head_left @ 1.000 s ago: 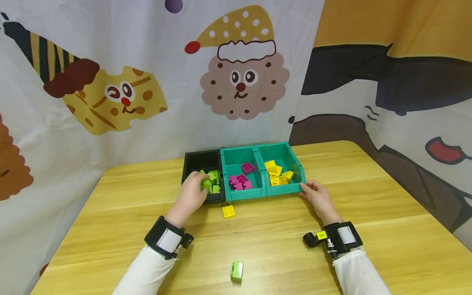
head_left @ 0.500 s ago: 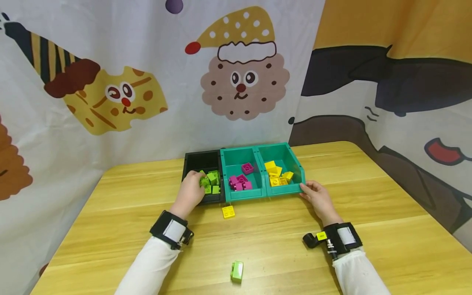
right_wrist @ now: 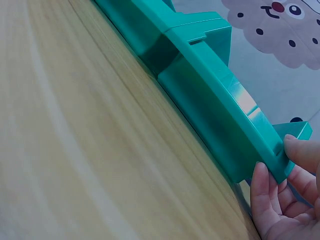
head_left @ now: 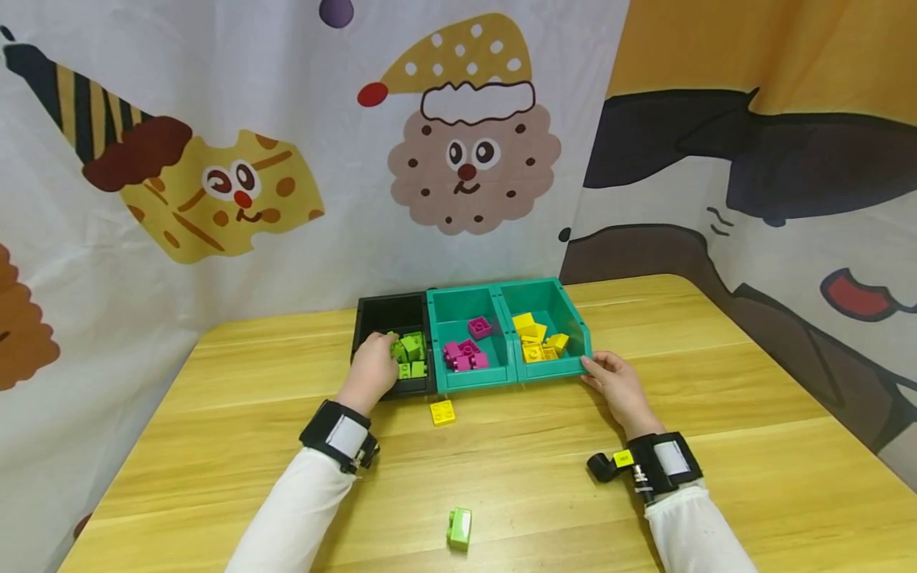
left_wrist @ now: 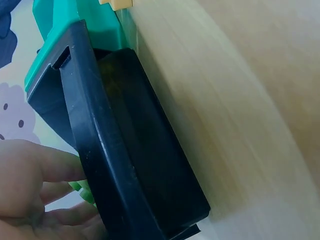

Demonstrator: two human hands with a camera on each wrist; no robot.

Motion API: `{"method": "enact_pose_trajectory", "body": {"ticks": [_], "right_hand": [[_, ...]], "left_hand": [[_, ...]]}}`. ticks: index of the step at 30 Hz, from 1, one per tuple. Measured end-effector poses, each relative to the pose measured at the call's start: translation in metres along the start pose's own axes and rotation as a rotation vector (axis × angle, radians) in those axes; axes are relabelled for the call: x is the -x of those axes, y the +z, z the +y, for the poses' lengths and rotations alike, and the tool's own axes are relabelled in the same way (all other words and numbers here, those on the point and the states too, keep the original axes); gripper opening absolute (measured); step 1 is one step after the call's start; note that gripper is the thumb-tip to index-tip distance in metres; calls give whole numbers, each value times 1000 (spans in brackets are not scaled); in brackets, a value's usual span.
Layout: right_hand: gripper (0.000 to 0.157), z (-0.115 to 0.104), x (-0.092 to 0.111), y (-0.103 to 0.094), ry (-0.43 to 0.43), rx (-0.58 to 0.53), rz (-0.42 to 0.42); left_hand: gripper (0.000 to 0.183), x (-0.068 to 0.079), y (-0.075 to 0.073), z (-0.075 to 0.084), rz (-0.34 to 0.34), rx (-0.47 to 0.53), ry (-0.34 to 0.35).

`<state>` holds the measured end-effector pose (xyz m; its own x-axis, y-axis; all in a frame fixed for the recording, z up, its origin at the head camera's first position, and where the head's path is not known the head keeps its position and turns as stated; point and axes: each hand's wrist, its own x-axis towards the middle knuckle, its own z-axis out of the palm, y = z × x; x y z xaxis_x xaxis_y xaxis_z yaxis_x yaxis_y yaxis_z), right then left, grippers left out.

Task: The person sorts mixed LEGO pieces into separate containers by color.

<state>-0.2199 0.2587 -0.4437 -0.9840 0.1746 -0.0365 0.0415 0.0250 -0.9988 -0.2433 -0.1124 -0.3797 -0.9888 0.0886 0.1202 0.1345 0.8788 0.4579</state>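
My left hand (head_left: 374, 368) reaches over the front left of the black bin (head_left: 413, 385), its fingers down among several lime-green toy building bricks (head_left: 411, 347). In the left wrist view, green shows between its fingers (left_wrist: 60, 165), but the bin's wall hides the fingertips; I cannot tell whether they pinch a brick. My right hand (head_left: 618, 386) pinches the front right corner of the right-hand teal bin (head_left: 555, 368), thumb on one side of the rim and fingers on the other. Yellow bricks (head_left: 533, 350) lie in that bin.
Between them, a second teal bin (head_left: 476, 380) holds several magenta bricks (head_left: 466, 355). On the wooden table (head_left: 544, 477), a flat yellow brick (head_left: 442, 412) lies before the bins and a green brick (head_left: 460, 528) nearer the front. A printed curtain (head_left: 286, 72) hangs behind.
My left hand has shifted slightly left and deeper into the black bin, its forearm swinging a little to the right. The right hand keeps its grip on the teal bin's corner.
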Motion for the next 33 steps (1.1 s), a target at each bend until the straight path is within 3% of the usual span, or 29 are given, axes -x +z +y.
{"method": "enact_pose_trajectory", "body": {"ticks": [8,15,21,27,30,33], "right_hand": [[25,0,1,1,13,21,2],[30,0,-1,0,1,23,-1],[28,2,-1,-1,3,20,-1],[25,2,-1,-1,-4,2,1],[26,1,-1,-1,-5,13,-2],[26,1,-1,-1,-4,28,-6]], "left_hand": [[50,-4,8,1,-93,-67,-52],[44,-3,11,0,-98,-73,-35],[48,-1,14,2,-103,-20,-52],[46,3,12,7,-28,55,-44],[43,10,10,12,39,68,9],[38,21,8,19,129,32,113]]}}
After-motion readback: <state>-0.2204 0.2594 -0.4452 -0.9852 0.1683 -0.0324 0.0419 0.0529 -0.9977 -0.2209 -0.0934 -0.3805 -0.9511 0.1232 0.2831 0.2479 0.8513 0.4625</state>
